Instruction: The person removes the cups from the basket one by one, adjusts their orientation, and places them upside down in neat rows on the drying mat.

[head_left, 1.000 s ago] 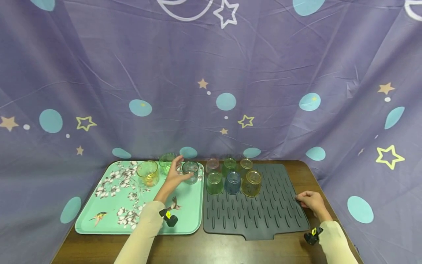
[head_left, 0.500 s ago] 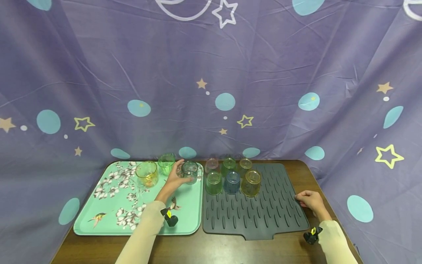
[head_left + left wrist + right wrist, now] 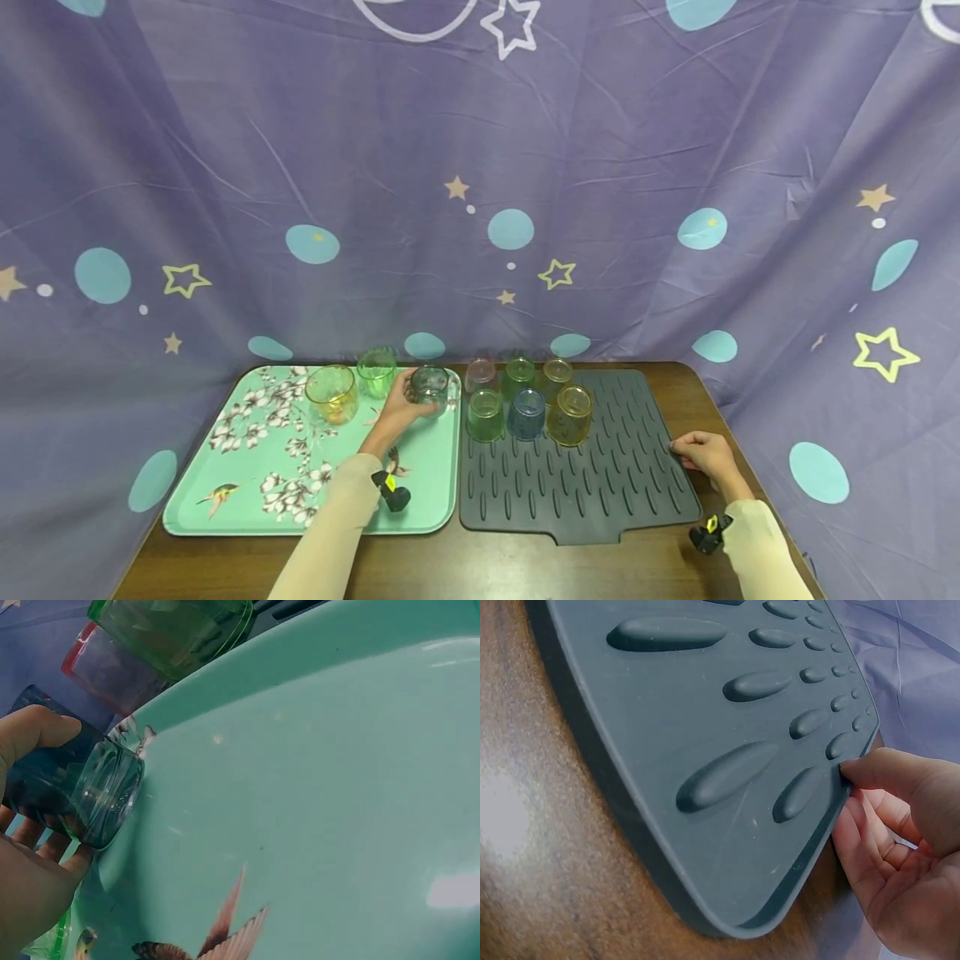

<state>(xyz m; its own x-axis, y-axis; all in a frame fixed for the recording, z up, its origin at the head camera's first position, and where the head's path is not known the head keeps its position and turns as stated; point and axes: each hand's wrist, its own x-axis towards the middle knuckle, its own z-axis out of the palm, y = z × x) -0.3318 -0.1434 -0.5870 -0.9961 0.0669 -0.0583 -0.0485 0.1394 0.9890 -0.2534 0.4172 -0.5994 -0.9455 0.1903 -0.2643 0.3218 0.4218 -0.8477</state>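
My left hand [image 3: 399, 410] is around a dark bluish glass [image 3: 431, 387] at the back right of the green tray [image 3: 247, 500]. In the left wrist view, the thumb lies along one side of this glass [image 3: 101, 795], with the fingers curled round the other. A yellow glass [image 3: 332, 395] and a green glass [image 3: 377, 373] stand mouth up to its left. At the far right, my right hand [image 3: 707, 456] pinches the edge of the dark grey drying mat [image 3: 622, 483], thumb on top and fingers bent below, as the right wrist view shows.
Several upturned glasses are grouped at the mat's left back, among them a blue glass [image 3: 527, 415], a large amber glass [image 3: 571, 415] and a pink glass [image 3: 482, 375]. Tray and mat lie side by side on a wooden table [image 3: 450, 567]. A purple curtain [image 3: 420, 167] hangs behind.
The left hand's fingers and thumb have closed in round the bluish glass, which stays at about the same place on the tray. My right hand keeps its hold on the mat's edge.
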